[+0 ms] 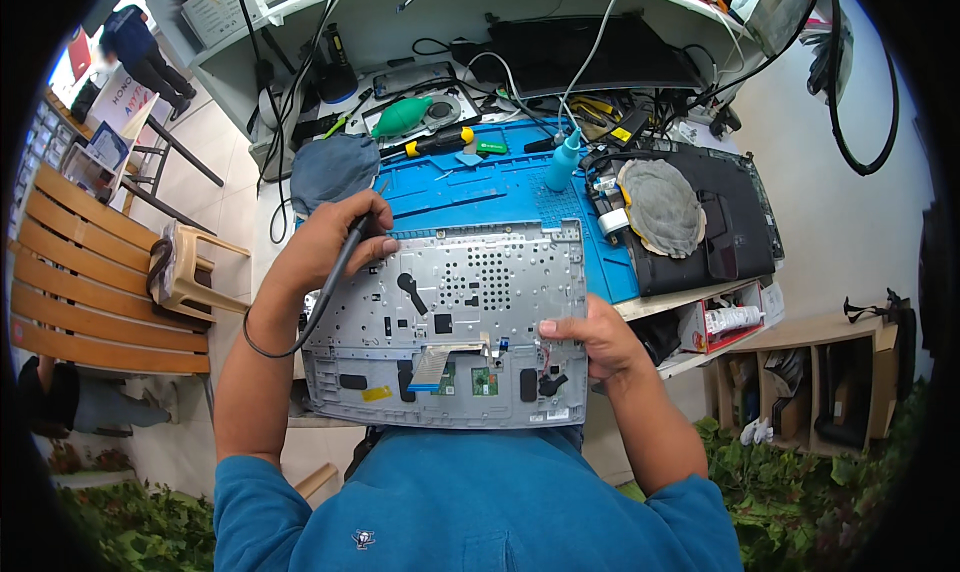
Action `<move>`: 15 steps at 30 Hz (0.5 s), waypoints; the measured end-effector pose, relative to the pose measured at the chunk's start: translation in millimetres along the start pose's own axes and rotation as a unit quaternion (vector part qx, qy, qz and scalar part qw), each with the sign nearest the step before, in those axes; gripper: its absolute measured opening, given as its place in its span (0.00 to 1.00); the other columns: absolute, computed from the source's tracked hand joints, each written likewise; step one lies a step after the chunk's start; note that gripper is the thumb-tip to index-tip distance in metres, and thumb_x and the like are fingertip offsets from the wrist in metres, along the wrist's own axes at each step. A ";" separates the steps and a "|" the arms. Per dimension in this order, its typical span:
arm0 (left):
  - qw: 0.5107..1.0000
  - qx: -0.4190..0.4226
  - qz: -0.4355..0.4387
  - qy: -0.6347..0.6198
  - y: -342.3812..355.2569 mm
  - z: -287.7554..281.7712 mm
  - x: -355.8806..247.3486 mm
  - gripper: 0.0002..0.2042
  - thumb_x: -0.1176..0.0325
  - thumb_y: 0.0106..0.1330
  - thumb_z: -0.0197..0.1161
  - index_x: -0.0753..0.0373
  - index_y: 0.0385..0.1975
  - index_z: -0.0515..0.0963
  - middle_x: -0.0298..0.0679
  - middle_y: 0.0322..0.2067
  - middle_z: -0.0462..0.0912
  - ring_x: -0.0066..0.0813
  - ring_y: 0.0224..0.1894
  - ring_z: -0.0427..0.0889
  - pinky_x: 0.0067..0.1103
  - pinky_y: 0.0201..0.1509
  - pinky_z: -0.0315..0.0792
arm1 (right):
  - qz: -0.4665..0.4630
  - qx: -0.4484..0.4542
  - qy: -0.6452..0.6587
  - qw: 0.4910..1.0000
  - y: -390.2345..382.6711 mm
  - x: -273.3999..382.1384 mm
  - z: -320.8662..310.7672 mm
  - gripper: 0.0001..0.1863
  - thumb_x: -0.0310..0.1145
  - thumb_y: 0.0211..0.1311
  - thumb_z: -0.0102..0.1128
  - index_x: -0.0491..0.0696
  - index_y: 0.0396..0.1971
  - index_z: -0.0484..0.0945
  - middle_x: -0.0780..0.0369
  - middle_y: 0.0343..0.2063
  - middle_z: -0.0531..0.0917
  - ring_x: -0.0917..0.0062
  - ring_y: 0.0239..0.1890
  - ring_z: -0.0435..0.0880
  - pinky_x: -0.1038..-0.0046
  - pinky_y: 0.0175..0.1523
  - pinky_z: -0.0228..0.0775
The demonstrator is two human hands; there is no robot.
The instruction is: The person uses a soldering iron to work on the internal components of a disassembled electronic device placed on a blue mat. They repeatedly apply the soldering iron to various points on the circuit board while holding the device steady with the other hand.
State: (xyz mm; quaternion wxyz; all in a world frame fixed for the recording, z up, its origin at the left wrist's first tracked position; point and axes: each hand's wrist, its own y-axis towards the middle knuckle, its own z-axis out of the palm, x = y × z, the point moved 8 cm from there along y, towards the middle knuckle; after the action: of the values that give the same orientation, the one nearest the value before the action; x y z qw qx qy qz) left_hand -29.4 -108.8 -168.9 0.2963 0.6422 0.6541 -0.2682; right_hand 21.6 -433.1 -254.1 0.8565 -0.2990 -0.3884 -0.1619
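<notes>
My left hand [345, 232] is closed around a black soldering iron [351, 247], whose thin tip points up and away from me. A black cable trails from its handle past my forearm. The thumb of that hand rests near the upper left corner of a grey laptop top case [450, 317], seen from its inner side. My right hand [603, 340] grips this case at its right edge, thumb on top and fingers hidden beneath. A ribbon cable [432, 367] with a blue end lies loose over its lower middle, next to small green boards [485, 381] and yellow tape [376, 394].
Beyond the case lies a blue work mat [440, 187], with a light blue bottle [565, 162], a yellow-black screwdriver [440, 142] and a green air blower [402, 118]. Grey cloth pads [662, 207] sit at both sides. Cables hang overhead. A wooden bench [110, 282] stands left; a person [140, 47] is far left.
</notes>
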 end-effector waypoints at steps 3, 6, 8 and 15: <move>0.999 -0.032 -0.003 -0.006 -0.8 -10.0 2.9 0.15 0.63 0.70 0.79 0.61 0.45 0.79 0.39 0.34 0.87 0.32 0.35 0.85 0.27 0.43 0.78 | 0.009 0.023 -0.027 0.999 21.7 15.6 -2.2 0.32 0.24 0.62 0.74 0.35 0.66 0.77 0.52 0.56 0.89 0.66 0.55 0.91 0.62 0.63 0.83; 0.996 -0.085 -0.003 0.041 0.5 -25.1 6.6 0.14 0.64 0.70 0.79 0.61 0.45 0.79 0.39 0.33 0.88 0.32 0.35 0.85 0.27 0.43 0.78 | 0.004 0.047 -0.055 0.997 54.1 34.0 -3.9 0.31 0.24 0.61 0.73 0.36 0.65 0.77 0.53 0.55 0.90 0.66 0.54 0.92 0.62 0.62 0.84; 0.994 -0.100 -0.006 0.053 5.7 -32.3 11.6 0.14 0.63 0.70 0.78 0.61 0.44 0.79 0.41 0.33 0.87 0.35 0.34 0.85 0.27 0.42 0.78 | 0.005 0.064 -0.067 0.996 78.6 46.0 -7.3 0.31 0.25 0.60 0.74 0.36 0.65 0.78 0.53 0.54 0.90 0.67 0.52 0.92 0.63 0.59 0.86; 0.972 -0.185 0.047 0.138 6.4 -45.5 10.4 0.13 0.65 0.68 0.78 0.60 0.44 0.81 0.43 0.40 0.90 0.45 0.40 0.88 0.32 0.45 0.79 | 0.011 0.073 -0.067 0.995 140.6 74.9 -1.1 0.29 0.21 0.58 0.69 0.32 0.61 0.80 0.47 0.51 0.91 0.62 0.47 0.95 0.61 0.57 0.89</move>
State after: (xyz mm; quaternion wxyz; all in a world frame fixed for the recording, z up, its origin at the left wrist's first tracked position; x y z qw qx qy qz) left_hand -25.0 -68.2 -145.3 0.3290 0.6369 0.6962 -0.0371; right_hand 142.2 -329.1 -251.9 0.8497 -0.2497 -0.4527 -0.1031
